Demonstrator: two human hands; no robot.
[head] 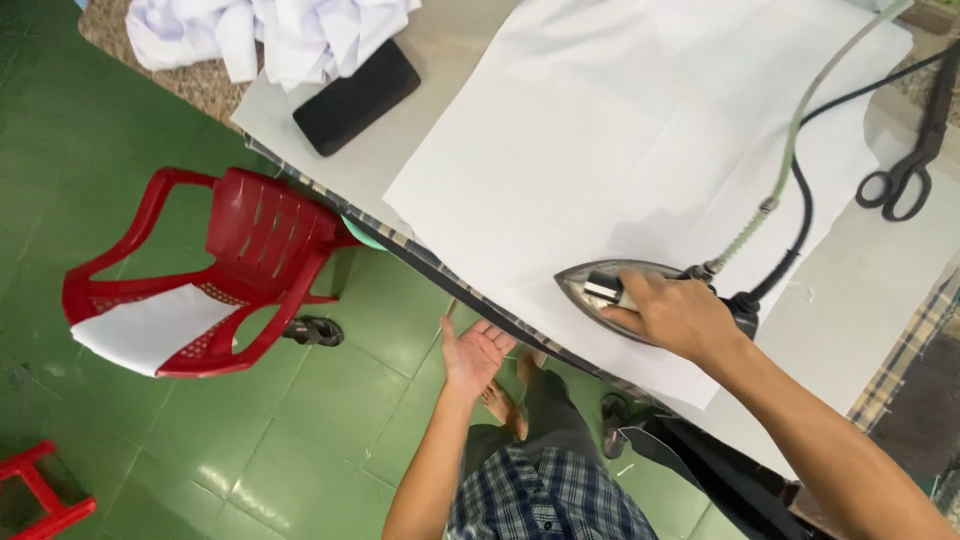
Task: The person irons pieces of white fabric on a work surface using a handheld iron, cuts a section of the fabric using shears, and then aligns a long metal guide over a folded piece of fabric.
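Observation:
My right hand [672, 314] grips the handle of a grey steam iron [592, 287] that rests flat on a large white cloth [620, 140] spread over the ironing table [880, 300]. A pale green hose [790, 150] and a black cord [800, 215] run from the iron's back toward the far right. My left hand [474, 352] hangs palm up, fingers apart, just below the table's near edge, holding nothing.
Black scissors [912, 150] lie at the table's right. A black flat case [355, 95] and a heap of white cloth [260, 35] sit at the far left end. A red plastic chair [215, 270] with white cloth stands on the green tiled floor.

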